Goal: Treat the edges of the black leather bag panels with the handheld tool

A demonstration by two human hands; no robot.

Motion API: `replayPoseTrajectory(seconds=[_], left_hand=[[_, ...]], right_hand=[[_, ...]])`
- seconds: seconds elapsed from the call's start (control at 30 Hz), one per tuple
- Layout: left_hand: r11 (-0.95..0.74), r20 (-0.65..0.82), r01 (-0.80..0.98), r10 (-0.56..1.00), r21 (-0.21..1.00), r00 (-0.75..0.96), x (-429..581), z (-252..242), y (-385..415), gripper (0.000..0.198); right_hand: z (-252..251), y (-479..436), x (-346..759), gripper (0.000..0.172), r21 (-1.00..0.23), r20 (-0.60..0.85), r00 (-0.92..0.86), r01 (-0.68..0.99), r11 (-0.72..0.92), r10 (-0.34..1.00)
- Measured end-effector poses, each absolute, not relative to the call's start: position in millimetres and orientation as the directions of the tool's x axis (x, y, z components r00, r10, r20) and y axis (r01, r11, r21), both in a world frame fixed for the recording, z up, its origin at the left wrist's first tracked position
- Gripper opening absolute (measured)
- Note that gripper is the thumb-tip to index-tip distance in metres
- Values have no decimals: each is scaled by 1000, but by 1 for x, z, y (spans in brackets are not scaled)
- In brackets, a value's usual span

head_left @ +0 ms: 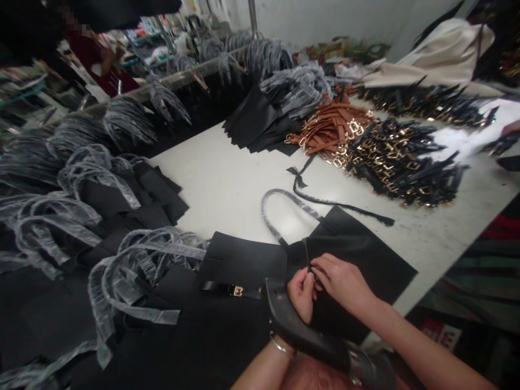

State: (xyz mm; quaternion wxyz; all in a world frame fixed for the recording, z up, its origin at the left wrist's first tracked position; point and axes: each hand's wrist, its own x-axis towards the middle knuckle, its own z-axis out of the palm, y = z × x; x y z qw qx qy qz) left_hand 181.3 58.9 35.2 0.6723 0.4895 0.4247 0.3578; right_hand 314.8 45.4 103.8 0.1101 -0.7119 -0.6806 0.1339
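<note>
My left hand and my right hand meet over a black leather bag panel. Both are closed, fingertips pinching a narrow black strap whose upper end stands up from the panel. Their grip hides the strap's lower part. Rising from the panel's top edge is a plastic-wrapped handle. Left of my hands lies another black panel, with a black strap and gold buckle on it. A dark curved object, its kind unclear, crosses in front of my left wrist.
Black panels with wrapped handles are piled at the left. On the white table lie brown straps, black straps with gold buckles and a loose black strip. A person in dark red is at the far left.
</note>
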Motion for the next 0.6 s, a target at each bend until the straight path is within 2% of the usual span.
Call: replayPoseTrajectory(seconds=[0.1, 0.33, 0.6], left_hand=[[227, -204, -18, 907, 974, 370, 180, 38, 60, 41], [194, -199, 50, 910, 980, 363, 177, 52, 62, 45], [335, -306, -12, 876, 942, 372, 180, 49, 68, 52]], right_hand=[[102, 46, 308, 20, -246, -43, 16, 969, -27, 999], [102, 50, 302, 14, -156, -68, -28, 988, 17, 997], [92, 60, 296, 11, -90, -55, -54, 995, 49, 997]])
